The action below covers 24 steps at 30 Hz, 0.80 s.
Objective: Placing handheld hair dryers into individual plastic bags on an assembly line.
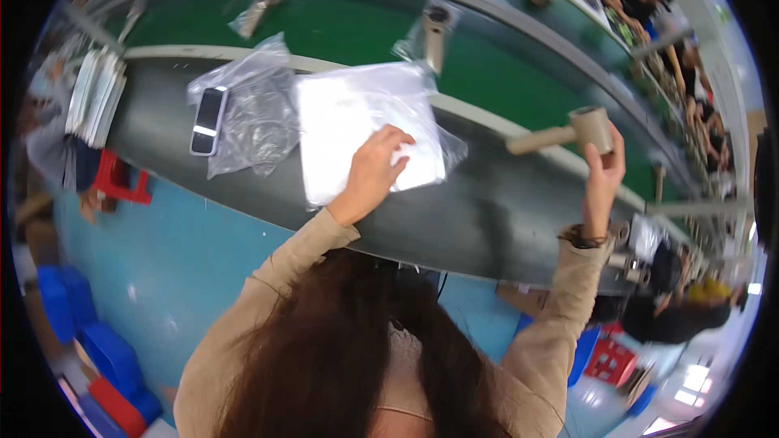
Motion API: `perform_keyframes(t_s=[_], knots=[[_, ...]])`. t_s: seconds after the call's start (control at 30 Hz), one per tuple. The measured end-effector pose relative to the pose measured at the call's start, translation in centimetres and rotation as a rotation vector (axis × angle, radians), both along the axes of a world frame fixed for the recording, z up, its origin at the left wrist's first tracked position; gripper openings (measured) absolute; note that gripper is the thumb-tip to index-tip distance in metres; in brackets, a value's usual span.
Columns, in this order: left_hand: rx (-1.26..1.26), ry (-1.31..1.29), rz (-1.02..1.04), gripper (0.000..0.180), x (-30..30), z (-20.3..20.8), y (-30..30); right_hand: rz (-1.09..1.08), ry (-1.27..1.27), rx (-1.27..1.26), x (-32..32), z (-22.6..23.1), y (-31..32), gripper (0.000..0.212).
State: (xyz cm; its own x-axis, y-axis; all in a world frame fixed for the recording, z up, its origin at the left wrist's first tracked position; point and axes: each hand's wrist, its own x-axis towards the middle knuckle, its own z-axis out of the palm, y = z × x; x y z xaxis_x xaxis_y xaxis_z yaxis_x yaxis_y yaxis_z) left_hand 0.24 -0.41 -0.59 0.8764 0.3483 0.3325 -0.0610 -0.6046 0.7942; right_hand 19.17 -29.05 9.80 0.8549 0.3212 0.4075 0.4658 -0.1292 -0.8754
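Observation:
My right hand (604, 174) grips a beige hair dryer (592, 130) by its barrel, with the handle pointing left over the far edge of the dark bench. Over a stack of clear plastic bags (333, 146), my left hand (377, 166) rests with fingers bent and the thumb apart from them. Nothing shows between those fingers. Left of the stack lies a crumpled clear bag (260, 122), and a phone (209, 120) sits on its left part.
Beyond the bench (479, 227) runs a green conveyor belt (349, 28). Two bagged hair dryers lie on it, one at the left (261, 6) and one at the middle (436, 36). A pile of white papers (97, 97) stands at the bench's left end. Several people work at the right.

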Motion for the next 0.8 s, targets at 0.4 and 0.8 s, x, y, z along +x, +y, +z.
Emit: perform_keyframes(t_s=[0.4,0.8], knots=[[0.126,0.029,-0.098,0.053,-0.5,1.8,-2.0,-0.082,0.023,0.413,-14.9,-9.6,8.5,0.067],[-0.232,0.087,-0.299,0.058,-0.3,5.1,-0.9,-0.136,-0.138,0.310,-15.4,-9.6,9.1,0.075]])
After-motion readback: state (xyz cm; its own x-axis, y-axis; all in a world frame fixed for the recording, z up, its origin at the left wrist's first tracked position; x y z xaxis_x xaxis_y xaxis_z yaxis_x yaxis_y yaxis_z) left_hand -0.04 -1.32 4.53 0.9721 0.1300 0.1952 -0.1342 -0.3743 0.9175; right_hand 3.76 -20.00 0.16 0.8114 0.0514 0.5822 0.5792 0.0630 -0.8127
